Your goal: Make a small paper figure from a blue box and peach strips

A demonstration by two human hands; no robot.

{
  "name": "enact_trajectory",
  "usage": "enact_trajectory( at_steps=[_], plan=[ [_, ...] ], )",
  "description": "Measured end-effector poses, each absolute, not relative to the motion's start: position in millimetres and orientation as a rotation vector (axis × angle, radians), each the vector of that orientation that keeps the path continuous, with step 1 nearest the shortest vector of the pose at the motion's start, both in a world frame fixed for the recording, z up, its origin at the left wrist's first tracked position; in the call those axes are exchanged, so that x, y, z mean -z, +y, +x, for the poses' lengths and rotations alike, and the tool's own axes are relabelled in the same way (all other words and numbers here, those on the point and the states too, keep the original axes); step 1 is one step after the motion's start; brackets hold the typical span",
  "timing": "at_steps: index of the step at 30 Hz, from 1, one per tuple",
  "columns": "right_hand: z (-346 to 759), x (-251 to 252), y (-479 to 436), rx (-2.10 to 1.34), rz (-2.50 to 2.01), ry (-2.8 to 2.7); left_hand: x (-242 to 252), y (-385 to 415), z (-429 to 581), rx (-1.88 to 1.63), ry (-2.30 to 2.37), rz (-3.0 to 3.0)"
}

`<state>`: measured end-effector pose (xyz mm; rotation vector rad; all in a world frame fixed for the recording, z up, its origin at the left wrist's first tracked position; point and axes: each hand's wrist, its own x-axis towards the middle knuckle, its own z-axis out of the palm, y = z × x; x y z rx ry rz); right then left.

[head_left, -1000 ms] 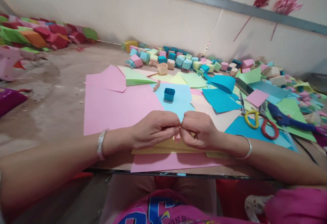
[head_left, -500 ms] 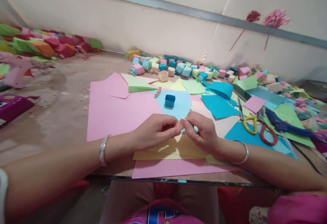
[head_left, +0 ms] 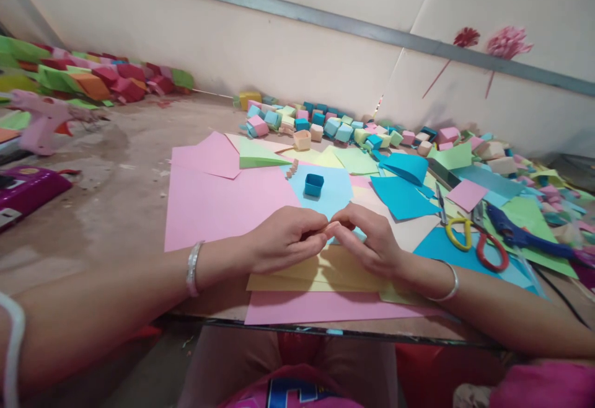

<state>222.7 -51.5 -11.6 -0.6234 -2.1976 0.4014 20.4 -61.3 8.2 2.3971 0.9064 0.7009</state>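
— What has she got there?

— A peach scrap (head_left: 328, 228), very small, held just above the light-blue sheet (head_left: 332, 200) near the table's (head_left: 106, 216) front edge. The left hand (head_left: 283, 242) and right hand (head_left: 372, 245) meet at it, thumb and forefinger of each pinched shut on it, the other fingers curled under.

— Looks fiddly.

— It is. I'd say the thing to do is hold it with the fingertips only, not squeeze hard, so the paper creases where she wants and nowhere else. One hand should hold it fixed while the other works the edge. If both pull, a piece that small will likely tear or slip out. Resting the wrists on the yellow sheet (head_left: 320, 270) would steady her.

— Is it for that blue box (head_left: 314, 185)?

— Can't say. The box sits apart from her hands, further in towards the middle, open side up.

— What shape is the scrap?

— That's the trouble: her fingertips cover nearly all of it. Only a sliver shows between them, so I can't tell whether it's folded, flat or rolled. The thumbs are out of sight behind her fingers too.

— Anything else you can't make out?

— The scissors (head_left: 470, 240) lie to her right on the blue paper, plain enough, but the glue gun (head_left: 525, 231) beyond them runs off at the right edge, and the cubes (head_left: 325, 126) along the far edge are too small to count.
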Motion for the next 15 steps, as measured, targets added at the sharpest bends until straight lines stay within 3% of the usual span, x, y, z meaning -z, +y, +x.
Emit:
enact_trajectory(
  at_steps=[7, 15],
  plan=[
    [221.4, 15.5, -53.7, -0.231, -0.561, -2.188, 0.3, -64.2, 19.6, -0.755, 0.957, 2.516],
    [220.8, 14.5, -57.1, -0.286, -0.516, -2.204, -4.7, -66.2, 21.7, -0.74, 0.909, 2.171]
  ],
)
